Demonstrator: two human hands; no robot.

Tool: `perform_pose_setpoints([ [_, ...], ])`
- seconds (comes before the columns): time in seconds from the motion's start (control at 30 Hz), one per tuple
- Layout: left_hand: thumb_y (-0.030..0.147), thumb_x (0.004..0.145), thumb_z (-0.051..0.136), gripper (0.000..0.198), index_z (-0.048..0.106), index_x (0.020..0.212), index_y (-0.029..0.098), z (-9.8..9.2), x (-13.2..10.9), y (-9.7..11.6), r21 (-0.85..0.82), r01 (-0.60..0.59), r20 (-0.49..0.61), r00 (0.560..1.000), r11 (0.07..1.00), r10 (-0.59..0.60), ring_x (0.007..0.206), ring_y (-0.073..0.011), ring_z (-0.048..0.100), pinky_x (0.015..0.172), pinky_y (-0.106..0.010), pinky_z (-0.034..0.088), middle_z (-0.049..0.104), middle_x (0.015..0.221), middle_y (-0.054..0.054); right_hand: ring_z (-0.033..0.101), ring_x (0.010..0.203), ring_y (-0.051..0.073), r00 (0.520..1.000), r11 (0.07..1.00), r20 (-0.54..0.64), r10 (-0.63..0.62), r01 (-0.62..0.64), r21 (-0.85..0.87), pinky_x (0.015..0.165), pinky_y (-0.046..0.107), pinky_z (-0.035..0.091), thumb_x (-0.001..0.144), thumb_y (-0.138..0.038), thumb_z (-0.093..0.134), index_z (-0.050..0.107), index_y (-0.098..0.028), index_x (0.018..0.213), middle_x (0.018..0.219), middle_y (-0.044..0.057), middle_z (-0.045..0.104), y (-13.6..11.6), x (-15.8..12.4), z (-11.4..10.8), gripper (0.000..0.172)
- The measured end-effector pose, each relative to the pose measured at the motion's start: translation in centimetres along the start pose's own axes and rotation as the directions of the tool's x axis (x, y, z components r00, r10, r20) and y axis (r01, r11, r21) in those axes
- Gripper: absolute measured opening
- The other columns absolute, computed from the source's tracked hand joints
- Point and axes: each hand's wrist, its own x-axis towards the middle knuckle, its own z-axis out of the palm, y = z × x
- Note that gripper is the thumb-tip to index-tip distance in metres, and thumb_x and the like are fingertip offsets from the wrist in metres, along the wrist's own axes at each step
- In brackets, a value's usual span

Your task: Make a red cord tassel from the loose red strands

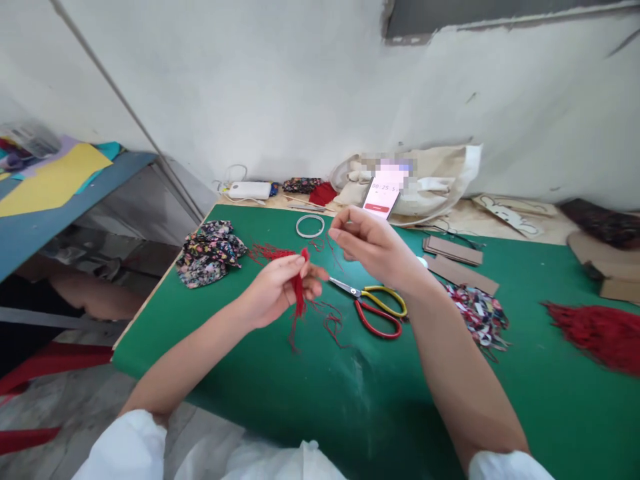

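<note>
Thread bundle (299, 297), red, hangs above the table (270, 387), its upper part pinched in the left hand (279, 285), probably so the strands fall free; the right hand (373, 248) is raised and curled narrow, though whether it grips a fine strand I cannot tell. Scissors (357, 293) lie close by, apparently for easy reach, near loose threads (333, 325); farther out, a phone (381, 198) stands tilted by a cloth bag (445, 172), likely keeping its timer readable
</note>
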Motion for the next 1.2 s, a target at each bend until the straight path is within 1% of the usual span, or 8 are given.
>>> perform_pose_setpoints([
  [0.13, 0.013, 0.096, 0.039, 0.031, 0.047, 0.066, 0.011, 2.9, 1.6, 1.4, -0.11, 0.04, -0.062, 0.997, 0.993, -0.048, 0.066, -0.0088, 0.066, 0.057, -0.017, 0.05, 0.064, 0.073, -0.005, 0.038, 0.049, 0.005, 0.998, 0.967, -0.054, -0.014, 0.0, -0.255, 0.047, 0.019, 0.028, 0.09, -0.022, 0.055, 0.053, -0.018, 0.08, 0.055, -0.006, 0.044, -1.1, -1.0, -0.2, 0.011],
  [0.27, 0.011, 0.097, 0.034, 0.036, 0.047, 0.063, 0.011, 4.3, 2.5, 2.2, -0.195, -0.018, -0.088, 0.996, 0.981, 0.001, 0.053, -0.0045, 0.056, 0.048, -0.013, 0.041, 0.052, 0.062, 0.001, 0.029, 0.045, 0.005, 0.995, 0.916, -0.08, -0.057, 0.021, -0.401, 0.045, 0.02, 0.021, 0.091, -0.024, 0.056, 0.056, -0.019, 0.081, 0.048, -0.008, 0.037, -2.5, -2.3, -0.5, 0.012],
  [0.5, 0.013, 0.097, 0.034, 0.034, 0.047, 0.067, 0.011, 2.7, 2.3, 3.7, -0.16, -0.104, -0.024, 0.995, 0.982, 0.102, 0.047, -0.0007, 0.048, 0.045, -0.012, 0.037, 0.06, 0.072, -0.003, 0.024, 0.047, 0.007, 0.989, 0.733, 0.149, -0.023, 0.118, -0.669, 0.05, 0.023, 0.019, 0.094, -0.023, 0.05, 0.052, -0.02, 0.083, 0.048, -0.009, 0.032, -4.3, -3.6, -0.6, 0.012],
  [0.67, 0.015, 0.097, 0.036, 0.031, 0.045, 0.067, 0.012, 1.4, 2.0, 4.4, -0.043, -0.101, 0.069, 0.992, 0.994, 0.104, 0.042, -0.0008, 0.042, 0.043, -0.012, 0.033, 0.052, 0.062, 0.002, 0.03, 0.045, 0.008, 0.942, 0.575, 0.326, 0.079, 0.224, -0.787, 0.048, 0.025, 0.015, 0.096, -0.023, 0.044, 0.046, -0.02, 0.078, 0.05, -0.007, 0.036, -4.2, -4.0, 0.1, 0.018],
  [0.93, 0.025, 0.092, 0.054, 0.03, 0.048, 0.066, 0.012, 1.2, 1.0, 5.0, 0.08, -0.095, 0.258, 0.964, 0.992, 0.071, 0.042, -0.0002, 0.036, 0.043, -0.011, 0.029, 0.045, 0.056, 0.004, 0.047, 0.05, 0.007, 0.857, 0.662, 0.481, 0.184, 0.253, -0.705, 0.05, 0.022, 0.025, 0.098, -0.024, 0.044, 0.052, -0.021, 0.086, 0.061, -0.006, 0.056, -3.7, -3.9, 0.8, 0.015],
  [1.03, 0.031, 0.087, 0.064, 0.032, 0.049, 0.066, 0.012, 1.1, 0.7, 5.3, 0.112, -0.066, 0.305, 0.952, 0.992, 0.028, 0.043, 0.0002, 0.033, 0.042, -0.011, 0.027, 0.044, 0.055, 0.004, 0.058, 0.065, 0.012, 0.884, 0.639, 0.441, 0.156, 0.25, -0.727, 0.058, 0.024, 0.036, 0.1, -0.037, 0.045, 0.056, -0.02, 0.088, 0.081, 0.0, 0.065, -3.8, -4.1, 0.6, 0.023],
  [1.13, 0.034, 0.084, 0.068, 0.034, 0.049, 0.066, 0.012, 1.0, 0.5, 5.4, 0.128, -0.047, 0.328, 0.945, 0.991, 0.002, 0.044, 0.0001, 0.032, 0.042, -0.012, 0.024, 0.041, 0.055, 0.005, 0.065, 0.085, 0.019, 0.966, 0.614, 0.253, 0.055, 0.168, -0.772, 0.07, 0.029, 0.046, 0.098, -0.044, 0.046, 0.057, -0.018, 0.11, 0.104, 0.008, 0.068, -3.6, -4.1, 0.3, 0.031],
  [1.2, 0.035, 0.084, 0.068, 0.035, 0.049, 0.065, 0.012, 1.0, 0.4, 5.4, 0.137, -0.048, 0.335, 0.942, 0.989, 0.0, 0.044, 0.0001, 0.031, 0.042, -0.012, 0.023, 0.04, 0.055, 0.005, 0.066, 0.093, 0.021, 0.988, 0.676, 0.152, 0.002, 0.111, -0.729, 0.076, 0.032, 0.049, 0.097, -0.046, 0.048, 0.051, -0.017, 0.125, 0.117, 0.011, 0.066, -3.4, -3.8, 0.3, 0.04],
])
